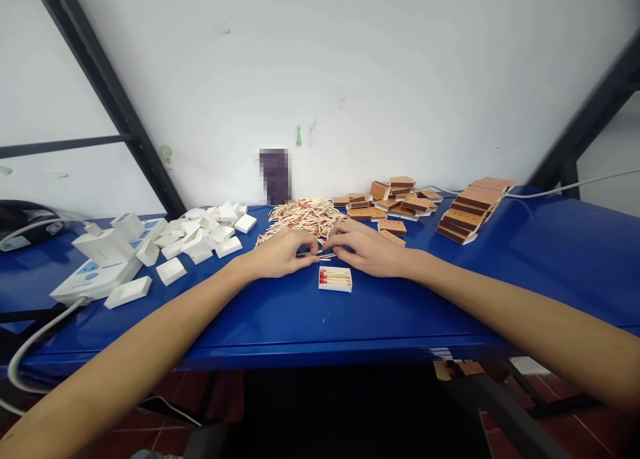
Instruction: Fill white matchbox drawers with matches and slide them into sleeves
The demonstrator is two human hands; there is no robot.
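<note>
My left hand (287, 253) and my right hand (364, 247) face each other at the front of a heap of red-tipped matchsticks (307, 213). Both have curled fingers, with thumb and fingertips close together around a few loose matchsticks (327, 255) lying between them. The fingers partly hide these matchsticks. Just in front of the hands, a white open matchbox tray (335, 287) sits on the blue table, holding a layer of matchsticks with their red heads to the left.
Several white trays (200, 232) are piled on the left, beside a power strip (95, 279) with chargers. Brown matchbox sleeves (400, 199) lie scattered at the back right, and a leaning stack of sleeves (473, 209) stands farther right. A pixelated dark object (276, 175) leans against the wall.
</note>
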